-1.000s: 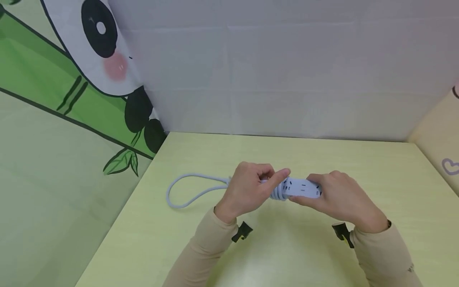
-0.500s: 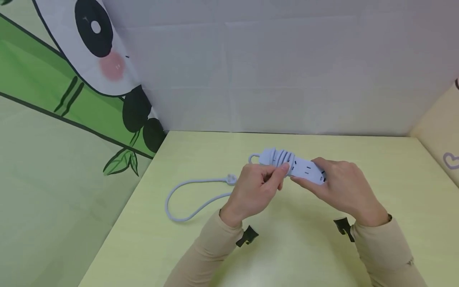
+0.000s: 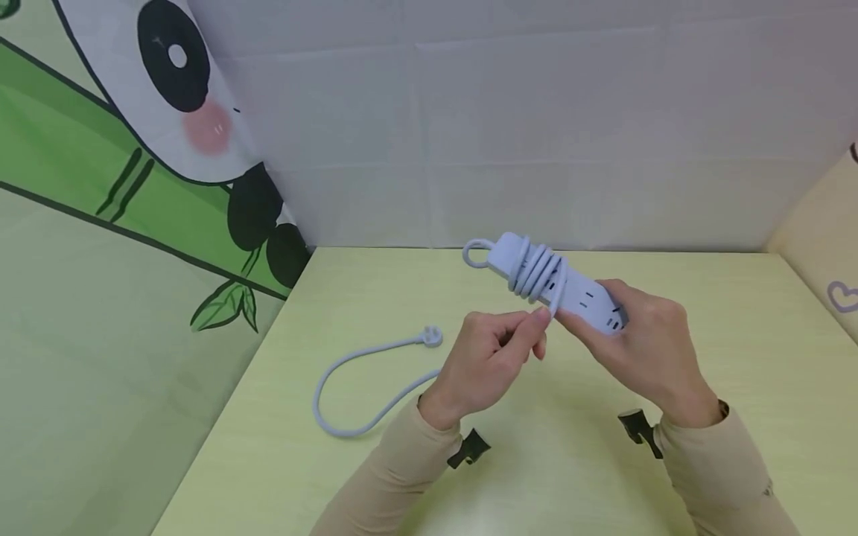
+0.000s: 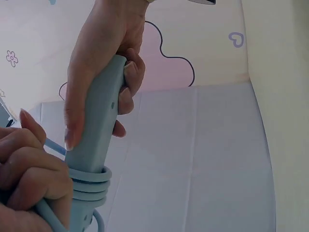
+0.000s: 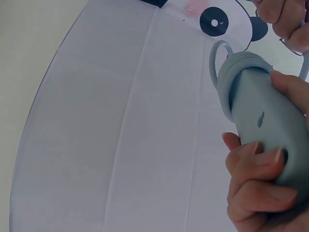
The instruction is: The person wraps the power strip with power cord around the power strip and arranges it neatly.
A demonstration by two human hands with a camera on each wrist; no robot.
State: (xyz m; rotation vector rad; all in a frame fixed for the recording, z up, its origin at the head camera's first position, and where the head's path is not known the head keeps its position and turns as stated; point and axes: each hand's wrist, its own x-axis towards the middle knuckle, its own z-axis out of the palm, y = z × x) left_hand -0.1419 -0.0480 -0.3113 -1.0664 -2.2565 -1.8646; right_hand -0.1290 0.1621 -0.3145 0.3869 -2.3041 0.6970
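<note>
A white power strip (image 3: 578, 296) is held up at a tilt above the table, its far end pointing up and left. My right hand (image 3: 646, 346) grips its near end, thumb along one side and fingers curled round the other in the right wrist view. Several turns of its cord (image 3: 534, 273) wrap the far half, and a small loop sticks out past that end. My left hand (image 3: 489, 361) pinches the cord just beside the strip. From under that hand the loose cord (image 3: 320, 394) curves over the table to the plug (image 3: 432, 336), which lies left of the hand.
The pale wooden table (image 3: 375, 290) meets a light grey backdrop (image 3: 536, 134) along its far edge. A panda and bamboo print (image 3: 174, 149) covers the left wall. Black camera mounts (image 3: 471, 448) sit on both wrists.
The power strip has risen and tilted, its far end swinging up and away. The left hand, first over the wrapped part, now pulls the cord at its near side. The plug has come into view.
</note>
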